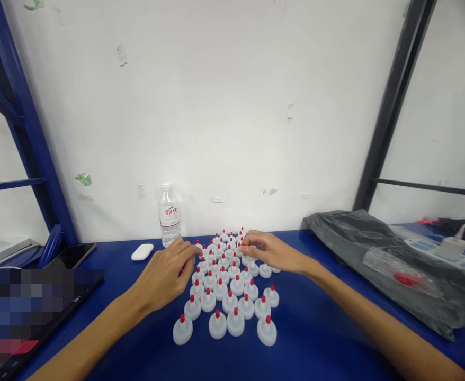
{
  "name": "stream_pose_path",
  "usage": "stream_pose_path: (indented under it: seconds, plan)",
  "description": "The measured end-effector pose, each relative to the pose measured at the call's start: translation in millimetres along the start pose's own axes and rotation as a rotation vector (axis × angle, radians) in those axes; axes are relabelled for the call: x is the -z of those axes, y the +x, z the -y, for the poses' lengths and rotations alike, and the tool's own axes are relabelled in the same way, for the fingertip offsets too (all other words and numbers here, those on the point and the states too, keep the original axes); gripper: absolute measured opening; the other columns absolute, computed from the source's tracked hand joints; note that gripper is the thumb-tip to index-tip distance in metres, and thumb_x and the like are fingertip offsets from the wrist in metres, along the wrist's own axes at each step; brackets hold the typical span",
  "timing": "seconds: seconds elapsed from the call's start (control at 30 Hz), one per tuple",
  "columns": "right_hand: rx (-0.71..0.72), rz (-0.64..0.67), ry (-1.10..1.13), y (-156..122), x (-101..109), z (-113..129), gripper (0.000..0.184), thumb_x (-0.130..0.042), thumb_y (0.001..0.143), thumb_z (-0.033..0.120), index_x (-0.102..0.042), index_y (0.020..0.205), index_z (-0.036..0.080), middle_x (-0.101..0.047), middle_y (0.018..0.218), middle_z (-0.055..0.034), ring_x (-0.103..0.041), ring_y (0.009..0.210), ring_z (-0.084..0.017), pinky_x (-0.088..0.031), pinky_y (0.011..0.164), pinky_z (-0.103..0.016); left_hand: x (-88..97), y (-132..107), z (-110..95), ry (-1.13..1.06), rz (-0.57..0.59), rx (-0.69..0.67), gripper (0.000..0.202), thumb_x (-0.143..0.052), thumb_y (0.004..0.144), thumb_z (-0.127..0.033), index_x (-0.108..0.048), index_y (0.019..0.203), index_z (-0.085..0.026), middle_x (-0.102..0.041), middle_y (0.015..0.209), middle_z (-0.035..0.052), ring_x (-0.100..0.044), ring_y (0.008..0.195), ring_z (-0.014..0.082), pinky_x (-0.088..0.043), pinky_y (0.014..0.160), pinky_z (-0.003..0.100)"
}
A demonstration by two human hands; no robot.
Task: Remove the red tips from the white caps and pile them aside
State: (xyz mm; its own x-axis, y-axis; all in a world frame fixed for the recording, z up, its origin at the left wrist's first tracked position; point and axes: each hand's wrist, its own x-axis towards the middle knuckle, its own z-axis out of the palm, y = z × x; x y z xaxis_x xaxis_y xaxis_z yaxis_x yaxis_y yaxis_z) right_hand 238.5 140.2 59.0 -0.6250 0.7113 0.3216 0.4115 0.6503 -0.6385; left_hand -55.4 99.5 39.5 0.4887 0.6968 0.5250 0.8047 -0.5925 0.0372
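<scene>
Several white bottle caps with red tips (230, 286) stand in rows on the blue table (312, 328). My left hand (164, 276) rests at the left side of the rows, its fingers curled and pinched on a small red-and-white piece at the far left corner. My right hand (270, 253) reaches in from the right, its fingertips pinched on a white cap with a red tip (241, 248) near the back rows.
A water bottle (169, 216) stands by the wall beside a white earbud case (142, 252). A phone (70, 256) and a dark tablet (37, 317) lie at the left. A grey plastic bag (395, 264) with red pieces lies at the right, near a power strip (447, 247).
</scene>
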Motion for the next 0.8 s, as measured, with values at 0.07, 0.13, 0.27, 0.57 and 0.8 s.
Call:
stream_pose_path:
  seconds: [0.07, 0.13, 0.27, 0.57, 0.8]
  plan:
    - [-0.004, -0.006, 0.052, 0.3, -2.0, 0.8, 0.034, -0.047, 0.099, 0.049, -0.061, 0.088, 0.019, -0.065, 0.09, -0.0031, -0.059, 0.081, -0.016, -0.043, 0.069, -0.027, -0.9, -0.4, -1.4, -0.004, -0.005, -0.024, 0.025, -0.037, 0.098, -0.016, -0.06, 0.105, -0.021, -0.064, 0.088, 0.0032, -0.058, 0.087, 0.0205, -0.044, 0.068, 0.032]
    - [-0.008, 0.008, 0.082, 0.4, -3.4, 2.6, 0.035, -0.043, 0.101, 0.047, -0.061, 0.09, 0.019, -0.066, 0.087, -0.0032, -0.06, 0.079, -0.016, -0.043, 0.069, -0.027, -1.0, -0.5, -2.6, -0.005, -0.019, -0.043, 0.025, -0.037, 0.097, -0.014, -0.061, 0.104, -0.021, -0.064, 0.087, 0.0033, -0.057, 0.086, 0.0201, -0.044, 0.068, 0.032]
    - [0.047, -0.054, -0.163, -0.7, -8.6, 7.8, 0.037, -0.041, 0.103, 0.043, -0.06, 0.083, 0.019, -0.063, 0.079, -0.0017, -0.054, 0.07, -0.015, -0.039, 0.064, -0.027, -0.1, -1.0, -9.4, 0.001, -0.062, -0.105, 0.025, -0.038, 0.097, -0.014, -0.061, 0.105, -0.02, -0.065, 0.09, 0.0052, -0.057, 0.087, 0.0204, -0.045, 0.07, 0.033]
    - [0.226, -0.03, -0.252, -6.2, -34.6, 30.9, 0.02, -0.049, 0.101, 0.035, -0.065, 0.102, 0.022, -0.069, 0.096, -0.0036, -0.061, 0.085, -0.018, -0.044, 0.079, -0.03, -4.8, -3.2, -39.9, 0.109, -0.145, -0.327, 0.027, -0.051, 0.099, -0.027, -0.053, 0.125, -0.023, -0.067, 0.099, 0.0062, -0.061, 0.089, 0.0216, -0.051, 0.066, 0.031]
    - [0.083, 0.095, 0.18, -9.0, -42.6, 34.9, 0.079, -0.077, 0.081, 0.041, -0.033, 0.146, 0.035, -0.073, 0.089, 0.0035, -0.057, 0.056, -0.013, -0.045, 0.059, -0.026, -8.4, -2.0, -40.3, 0.278, -0.181, -0.375, 0.019, -0.045, 0.102, -0.032, -0.059, 0.113, -0.023, -0.068, 0.088, 0.0052, -0.062, 0.077, 0.0189, -0.048, 0.056, 0.027]
